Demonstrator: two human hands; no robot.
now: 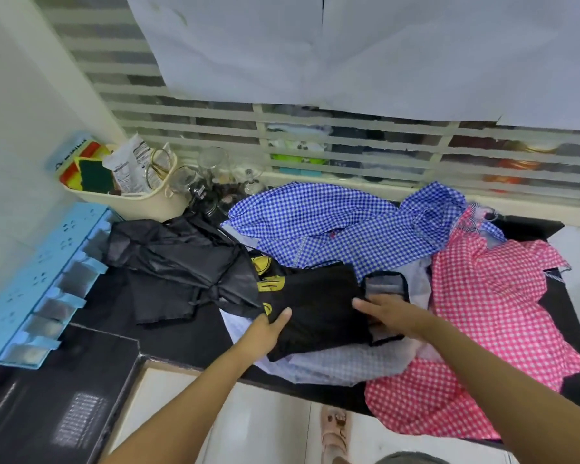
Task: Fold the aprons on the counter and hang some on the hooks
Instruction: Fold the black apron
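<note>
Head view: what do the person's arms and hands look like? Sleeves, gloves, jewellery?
The left hand and right hand are ungloved, with no ring, watch or bracelet on the parts that show. The left arm and right arm are bare to the frame edge; no sleeve is in view.

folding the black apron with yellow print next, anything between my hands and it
Nothing visible: the left hand and right hand are on the black apron, which tops the pile. Only the shiny black cloth overlaps its left edge.
</note>
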